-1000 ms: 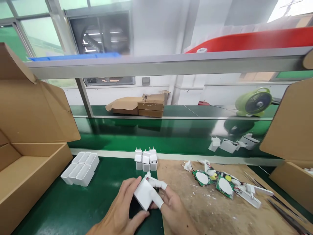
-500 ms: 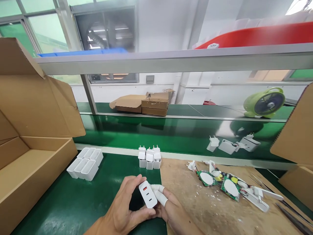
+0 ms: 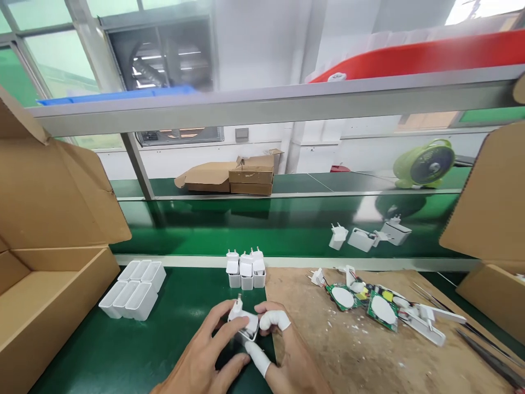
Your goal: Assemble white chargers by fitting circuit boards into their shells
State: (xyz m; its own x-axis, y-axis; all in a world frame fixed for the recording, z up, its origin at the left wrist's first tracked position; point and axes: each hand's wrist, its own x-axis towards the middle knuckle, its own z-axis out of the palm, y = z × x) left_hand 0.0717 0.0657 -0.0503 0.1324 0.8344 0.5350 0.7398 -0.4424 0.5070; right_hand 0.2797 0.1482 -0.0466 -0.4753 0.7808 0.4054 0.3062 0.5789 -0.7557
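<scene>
Both hands are gripping one white charger [image 3: 245, 323] low over the green tabletop [image 3: 123, 350], prongs pointing up. Left hand [image 3: 205, 358] is wrapping it from the left; right hand [image 3: 283, 353], white cots on its fingers [image 3: 274, 319], is pinching the right side. Three chargers [image 3: 246, 269] are standing just behind, white shells [image 3: 133, 282] lying to the left beside an open carton [image 3: 49, 284]. Circuit boards [image 3: 361, 302] are sitting on the brown mat [image 3: 348, 355] to the right.
</scene>
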